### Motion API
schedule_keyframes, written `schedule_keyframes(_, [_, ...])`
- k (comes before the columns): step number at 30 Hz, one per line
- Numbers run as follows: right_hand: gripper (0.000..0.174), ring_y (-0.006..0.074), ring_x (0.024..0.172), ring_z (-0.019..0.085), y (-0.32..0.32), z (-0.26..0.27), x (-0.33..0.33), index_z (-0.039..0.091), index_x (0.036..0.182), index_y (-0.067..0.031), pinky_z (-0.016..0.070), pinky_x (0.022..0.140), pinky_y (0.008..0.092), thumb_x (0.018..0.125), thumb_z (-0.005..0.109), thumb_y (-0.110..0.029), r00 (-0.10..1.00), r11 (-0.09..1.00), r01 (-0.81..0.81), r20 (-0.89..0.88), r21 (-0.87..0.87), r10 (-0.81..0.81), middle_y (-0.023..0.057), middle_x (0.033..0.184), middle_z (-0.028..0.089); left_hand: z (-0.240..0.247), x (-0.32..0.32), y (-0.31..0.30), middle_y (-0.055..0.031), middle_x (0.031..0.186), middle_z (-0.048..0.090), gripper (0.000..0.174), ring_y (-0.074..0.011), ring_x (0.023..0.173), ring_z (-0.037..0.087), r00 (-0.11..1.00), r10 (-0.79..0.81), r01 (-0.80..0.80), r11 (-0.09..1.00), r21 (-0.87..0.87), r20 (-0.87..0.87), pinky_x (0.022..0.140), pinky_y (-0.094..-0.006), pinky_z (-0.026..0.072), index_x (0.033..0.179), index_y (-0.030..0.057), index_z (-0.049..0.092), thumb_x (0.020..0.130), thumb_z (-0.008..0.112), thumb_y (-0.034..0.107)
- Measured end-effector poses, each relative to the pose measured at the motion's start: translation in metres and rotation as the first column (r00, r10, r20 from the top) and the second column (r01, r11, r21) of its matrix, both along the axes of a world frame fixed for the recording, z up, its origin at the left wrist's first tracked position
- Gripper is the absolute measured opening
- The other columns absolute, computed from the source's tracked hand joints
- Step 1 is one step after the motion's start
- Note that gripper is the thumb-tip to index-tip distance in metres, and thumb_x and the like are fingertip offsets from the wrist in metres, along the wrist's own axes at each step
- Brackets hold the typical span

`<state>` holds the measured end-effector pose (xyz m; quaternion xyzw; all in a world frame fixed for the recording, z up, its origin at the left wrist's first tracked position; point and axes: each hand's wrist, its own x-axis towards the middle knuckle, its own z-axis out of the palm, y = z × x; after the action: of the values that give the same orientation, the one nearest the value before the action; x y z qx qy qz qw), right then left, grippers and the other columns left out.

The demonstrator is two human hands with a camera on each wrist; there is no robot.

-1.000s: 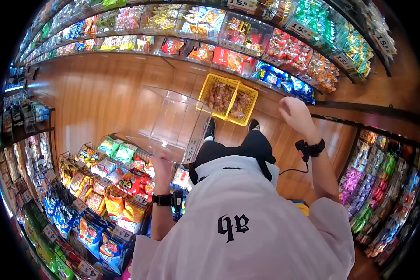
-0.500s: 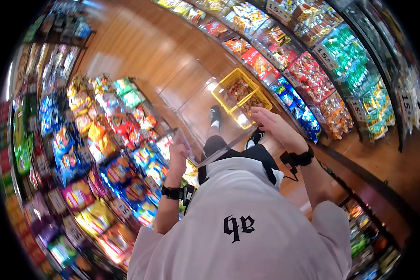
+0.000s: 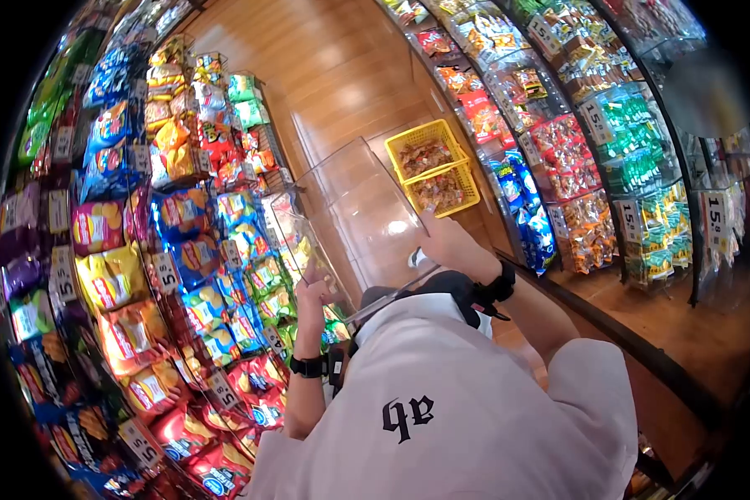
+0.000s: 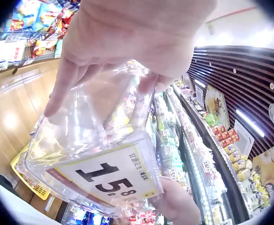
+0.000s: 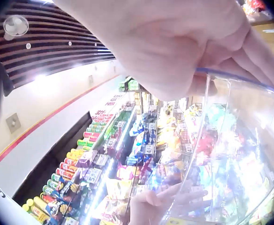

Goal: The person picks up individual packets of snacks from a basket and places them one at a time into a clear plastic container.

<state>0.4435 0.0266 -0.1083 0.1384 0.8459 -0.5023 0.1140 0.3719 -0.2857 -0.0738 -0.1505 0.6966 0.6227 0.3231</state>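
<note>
Left hand (image 3: 312,302) and right hand (image 3: 457,248) hold clear bin (image 3: 350,196) at opposite sides, thumbs and fingers pinching walls, likely balancing bulk. Yellow basket (image 3: 421,132) on floor (image 3: 333,50), freeing both.

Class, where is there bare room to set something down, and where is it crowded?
Bare wooden floor stretches beyond the clear bin and yellow basket, bordered by snack bags on the left and shelved packets on the right. Both sides are crowded.
</note>
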Motion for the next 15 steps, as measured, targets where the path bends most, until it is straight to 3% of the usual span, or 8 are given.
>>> schedule_keyframes(4, [0.032,0.0490,0.089,0.066,-0.049,0.004,0.028,0.065,0.103,0.0047,0.0516,0.074,0.0531,0.098,0.053,-0.024,0.998,0.999,-0.009,0.059,0.043,0.006,0.0319,0.091,0.067,0.001,0.050,-0.038,-0.0338,0.154,0.038,0.101,-0.0467,0.133,0.050,0.999,0.007,-0.003,0.996,-0.085,0.045,0.091,-0.0522,0.0581,0.164,0.0013,0.014,0.074,0.056,0.022])
schedule_keyframes(5, [0.033,0.0486,0.088,0.066,-0.060,0.003,0.034,0.066,0.101,0.0050,0.0515,0.074,0.0530,0.098,0.052,-0.025,0.997,1.000,-0.011,0.081,0.004,0.011,0.0316,0.090,0.067,0.004,0.061,-0.051,-0.0314,0.155,0.039,0.100,-0.0403,0.133,0.053,0.999,-0.019,0.023,0.995,-0.097,0.036,0.092,-0.0486,0.0567,0.164,0.0012,0.014,0.078,0.058,0.027])
schedule_keyframes(7, [0.037,0.0475,0.087,0.068,-0.087,-0.003,0.053,0.068,0.097,0.0052,0.0515,0.073,0.0524,0.098,0.052,-0.029,0.992,1.000,-0.001,0.123,-0.027,0.004,0.0316,0.089,0.067,0.003,0.088,-0.078,-0.0301,0.156,0.039,0.098,-0.0357,0.131,0.054,0.999,-0.043,0.043,0.994,-0.100,0.003,0.091,-0.0451,0.0562,0.164,0.0013,0.014,0.080,0.059,0.028])
schedule_keyframes(9, [0.030,0.0452,0.085,0.069,-0.110,-0.008,0.065,0.067,0.095,0.0053,0.0530,0.074,0.0513,0.092,0.054,-0.021,0.995,0.999,0.022,0.093,-0.024,-0.020,0.0307,0.086,0.067,-0.007,0.109,-0.105,-0.0275,0.156,0.041,0.093,-0.0289,0.127,0.056,0.997,-0.074,0.070,0.992,-0.102,-0.035,0.089,-0.0400,0.0559,0.164,0.0015,0.014,0.087,0.058,0.029])
schedule_keyframes(12, [0.025,0.0449,0.086,0.069,-0.133,-0.005,0.088,0.070,0.094,0.0032,0.0536,0.076,0.0509,0.088,0.056,-0.017,0.998,1.000,-0.009,0.054,0.005,0.009,0.0310,0.087,0.068,-0.013,0.151,-0.128,-0.0268,0.155,0.043,0.090,-0.0283,0.126,0.056,0.992,-0.042,0.036,0.998,-0.053,-0.119,0.089,-0.0391,0.0553,0.164,0.0011,0.013,0.091,0.059,0.028])
schedule_keyframes(14, [0.025,0.0452,0.085,0.069,-0.147,0.001,0.103,0.071,0.093,0.0021,0.0536,0.076,0.0509,0.087,0.057,-0.017,0.997,0.993,-0.054,0.064,0.104,0.047,0.0303,0.088,0.068,-0.014,0.178,-0.143,-0.0255,0.157,0.042,0.086,-0.0288,0.132,0.053,0.991,0.016,-0.017,1.000,-0.005,-0.131,0.101,-0.0385,0.0477,0.164,0.0029,0.013,0.095,0.060,0.024])
schedule_keyframes(15, [0.037,0.0450,0.079,0.070,-0.151,0.013,0.107,0.072,0.089,0.0054,0.0556,0.074,0.0521,0.093,0.056,-0.028,0.996,0.995,-0.075,0.054,0.067,0.071,0.0295,0.082,0.069,-0.012,0.186,-0.150,-0.0246,0.158,0.040,0.084,-0.0280,0.134,0.051,0.992,0.039,-0.037,0.999,0.022,-0.121,0.106,-0.0369,0.0430,0.164,0.0013,0.013,0.097,0.061,0.020])
